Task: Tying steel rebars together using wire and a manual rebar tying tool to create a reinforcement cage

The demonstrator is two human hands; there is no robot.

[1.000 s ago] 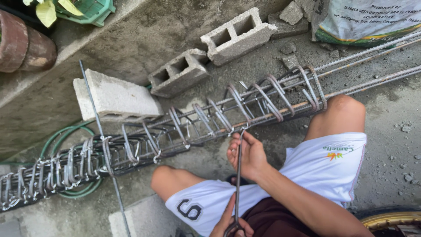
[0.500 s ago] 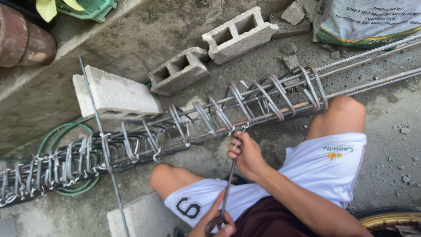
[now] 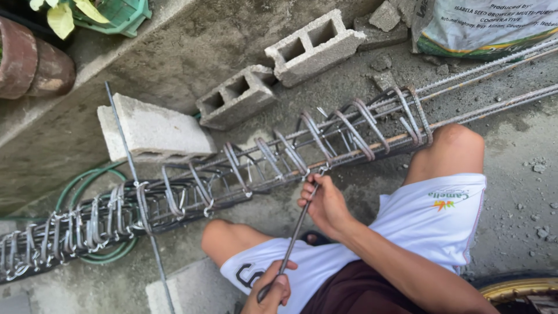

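Observation:
A long rebar cage [image 3: 244,174] of straight bars and closely spaced wire stirrups lies diagonally across the concrete ground. A thin metal rod tool [image 3: 293,235] has its hooked tip at a stirrup on the cage's near side. My right hand [image 3: 325,204] grips the rod just below the tip. My left hand [image 3: 272,291] is closed on its lower end, above my lap. I sit with my knees [image 3: 224,238] on either side of the tool, in white shorts [image 3: 430,215].
Two hollow concrete blocks [image 3: 279,64] and a solid block [image 3: 154,131] lie behind the cage. A green hose [image 3: 87,180] coils under its left part. A loose thin bar [image 3: 131,168] crosses the cage. A printed sack [image 3: 488,26] lies top right, clay pots [image 3: 35,64] top left.
The lower end of the rod has swung to the left with my left hand, so the rod now leans. My right hand stays at the stirrup.

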